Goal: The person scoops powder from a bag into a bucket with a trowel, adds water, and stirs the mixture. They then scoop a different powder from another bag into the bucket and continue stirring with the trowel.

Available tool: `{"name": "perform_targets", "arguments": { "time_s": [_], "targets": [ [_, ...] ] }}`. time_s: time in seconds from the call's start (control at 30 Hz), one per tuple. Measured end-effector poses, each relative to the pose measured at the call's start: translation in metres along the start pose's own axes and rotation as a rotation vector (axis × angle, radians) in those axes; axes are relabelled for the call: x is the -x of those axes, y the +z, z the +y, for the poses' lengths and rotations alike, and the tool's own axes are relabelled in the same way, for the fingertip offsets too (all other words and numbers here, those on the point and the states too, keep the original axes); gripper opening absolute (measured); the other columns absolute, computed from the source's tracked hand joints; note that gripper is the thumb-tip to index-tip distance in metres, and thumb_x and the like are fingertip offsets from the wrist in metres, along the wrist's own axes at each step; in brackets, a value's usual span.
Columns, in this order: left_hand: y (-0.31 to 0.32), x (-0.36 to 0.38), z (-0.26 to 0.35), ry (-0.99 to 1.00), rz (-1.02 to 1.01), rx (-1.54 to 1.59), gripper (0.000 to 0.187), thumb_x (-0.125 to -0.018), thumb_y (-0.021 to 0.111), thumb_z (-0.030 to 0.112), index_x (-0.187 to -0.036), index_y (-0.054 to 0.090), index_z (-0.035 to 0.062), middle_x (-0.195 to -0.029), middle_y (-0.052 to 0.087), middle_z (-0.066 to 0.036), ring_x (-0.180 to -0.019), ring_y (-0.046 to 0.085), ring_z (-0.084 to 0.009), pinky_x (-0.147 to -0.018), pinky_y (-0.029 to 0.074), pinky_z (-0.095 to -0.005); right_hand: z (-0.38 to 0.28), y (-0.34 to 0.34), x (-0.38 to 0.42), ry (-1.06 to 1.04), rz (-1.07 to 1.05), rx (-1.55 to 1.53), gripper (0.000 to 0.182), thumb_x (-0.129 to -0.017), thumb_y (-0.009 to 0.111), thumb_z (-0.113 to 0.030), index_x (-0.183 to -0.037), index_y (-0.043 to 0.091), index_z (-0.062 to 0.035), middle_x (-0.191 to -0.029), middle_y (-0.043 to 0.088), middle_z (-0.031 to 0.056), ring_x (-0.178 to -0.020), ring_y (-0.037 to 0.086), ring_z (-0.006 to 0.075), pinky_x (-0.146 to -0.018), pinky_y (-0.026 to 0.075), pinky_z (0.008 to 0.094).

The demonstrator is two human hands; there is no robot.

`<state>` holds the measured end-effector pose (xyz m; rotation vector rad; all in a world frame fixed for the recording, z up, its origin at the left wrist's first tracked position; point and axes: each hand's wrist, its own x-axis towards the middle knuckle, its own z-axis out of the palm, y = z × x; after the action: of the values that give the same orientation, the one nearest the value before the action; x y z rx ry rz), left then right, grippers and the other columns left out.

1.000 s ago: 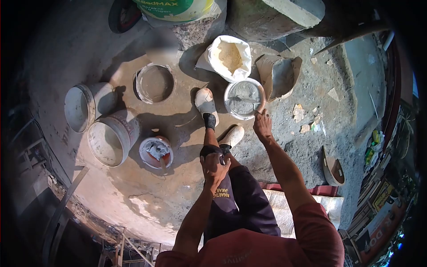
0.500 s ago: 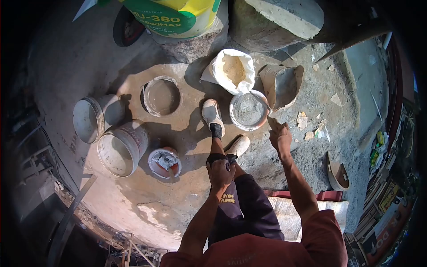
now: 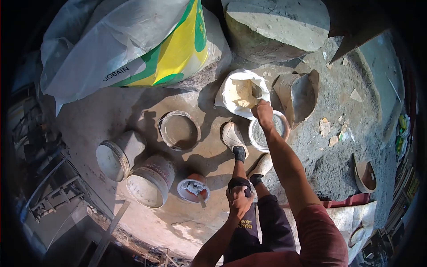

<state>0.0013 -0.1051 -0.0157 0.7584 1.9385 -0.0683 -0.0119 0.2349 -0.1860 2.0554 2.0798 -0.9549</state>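
Observation:
My right hand (image 3: 264,111) is closed round the handle of a trowel (image 3: 256,91), most of the handle hidden by my fingers. Its grey blade dips into an open white sack (image 3: 223,99) of pale yellow powder. Just below my right wrist stands a round bucket (image 3: 287,130) of grey powder, partly covered by my forearm. My left hand (image 3: 240,202) is wrapped over my bent left knee at the dark trouser hem (image 3: 239,182).
An open brown paper bag (image 3: 287,100) stands right of the sack. Left are a bucket of murky liquid (image 3: 180,131), two tipped pale buckets (image 3: 112,160) (image 3: 149,187) and a small bucket (image 3: 191,189) with a tool. A large bulk bag (image 3: 147,58) and a concrete block (image 3: 275,33) rise beyond.
My right hand has moved from the right edge of the grey-powder bucket, up and left, to the white sack, bringing the trowel into it. My left hand stays on the knee. The view has shifted.

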Motion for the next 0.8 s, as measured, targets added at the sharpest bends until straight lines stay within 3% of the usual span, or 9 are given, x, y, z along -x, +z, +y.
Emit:
{"name": "perform_targets", "arguments": {
  "time_s": [0.07,0.2,0.27,0.33,0.43,0.5,0.73,0.8],
  "targets": [
    [0.002,-0.005,-0.008,0.059,0.052,-0.042,0.055,-0.079,0.062,0.052,-0.119,0.06,0.0136,-0.115,0.064,-0.004,-0.117,0.054,-0.0231,-0.112,0.017,-0.0499,0.007,0.015,-0.018,-0.009,-0.011,-0.018,0.023,-0.077,0.057,-0.018,-0.091,0.064,-0.0012,-0.095,0.061,0.0277,-0.092,0.061,0.0427,-0.082,0.05,0.0466],
    [-0.006,-0.003,-0.015,0.152,0.101,-0.088,0.057,-0.079,0.063,0.051,-0.121,0.059,0.0133,-0.114,0.065,-0.005,-0.114,0.055,-0.0248,-0.112,0.016,-0.0505,0.028,0.027,-0.019,0.018,-0.008,-0.179,0.027,-0.071,0.067,-0.017,-0.093,0.066,-0.0023,-0.1,0.062,0.026,-0.095,0.06,0.0411,-0.086,0.049,0.0445],
    [-0.026,-0.013,0.0,0.036,-0.118,-0.094,0.057,-0.079,0.063,0.05,-0.122,0.058,0.0128,-0.114,0.065,-0.005,-0.115,0.055,-0.0261,-0.112,0.016,-0.0512,0.033,0.02,-0.012,0.005,0.038,-0.178,0.028,-0.072,0.065,-0.017,-0.095,0.065,-0.0013,-0.098,0.063,0.026,-0.093,0.061,0.0409,-0.082,0.05,0.0445],
    [-0.031,-0.016,0.0,0.043,-0.124,-0.061,0.057,-0.079,0.062,0.05,-0.123,0.058,0.0129,-0.114,0.065,-0.005,-0.114,0.055,-0.0265,-0.112,0.016,-0.0509,0.035,0.009,-0.012,-0.018,-0.07,-0.32,0.028,-0.072,0.063,-0.016,-0.095,0.063,0.0007,-0.091,0.064,0.0255,-0.088,0.063,0.0405,-0.079,0.051,0.0437],
    [-0.033,-0.022,-0.002,0.081,-0.08,-0.141,0.056,-0.08,0.062,0.049,-0.122,0.058,0.0128,-0.112,0.065,-0.005,-0.114,0.055,-0.0269,-0.112,0.017,-0.0511,0.031,0.02,-0.023,0.056,-0.068,-0.394,0.028,-0.072,0.062,-0.015,-0.093,0.062,0.0025,-0.087,0.064,0.026,-0.084,0.064,0.04,-0.077,0.052,0.042],
    [-0.032,-0.022,-0.001,0.133,0.127,-0.168,0.049,-0.074,0.066,0.052,-0.107,0.066,0.0168,-0.091,0.067,-0.009,-0.095,0.061,-0.0277,-0.11,0.026,-0.0471,0.034,0.024,-0.011,0.04,-0.061,-0.412,0.029,-0.072,0.062,-0.015,-0.095,0.063,0.0029,-0.087,0.065,0.0257,-0.084,0.065,0.0393,-0.078,0.052,0.041],
    [-0.043,-0.029,0.001,0.14,-0.001,-0.095,0.049,-0.075,0.065,0.053,-0.11,0.065,0.0196,-0.094,0.067,-0.014,-0.107,0.057,-0.0344,-0.11,0.025,-0.0478,0.036,0.05,-0.025,0.041,-0.037,-0.474,0.042,-0.073,0.065,-0.016,-0.109,0.062,0.0052,-0.097,0.065,0.0264,-0.095,0.064,0.0366,-0.085,0.05,0.0377],
    [-0.046,-0.026,0.007,0.133,0.019,-0.255,0.049,-0.078,0.065,0.048,-0.113,0.063,0.0132,-0.097,0.068,-0.004,-0.1,0.061,-0.0237,-0.111,0.022,-0.0506,0.057,0.071,-0.016,0.013,-0.023,-0.455,0.042,-0.073,0.066,-0.016,-0.11,0.062,0.0043,-0.104,0.064,0.0264,-0.1,0.063,0.0362,-0.089,0.048,0.0376]
  ]
}}
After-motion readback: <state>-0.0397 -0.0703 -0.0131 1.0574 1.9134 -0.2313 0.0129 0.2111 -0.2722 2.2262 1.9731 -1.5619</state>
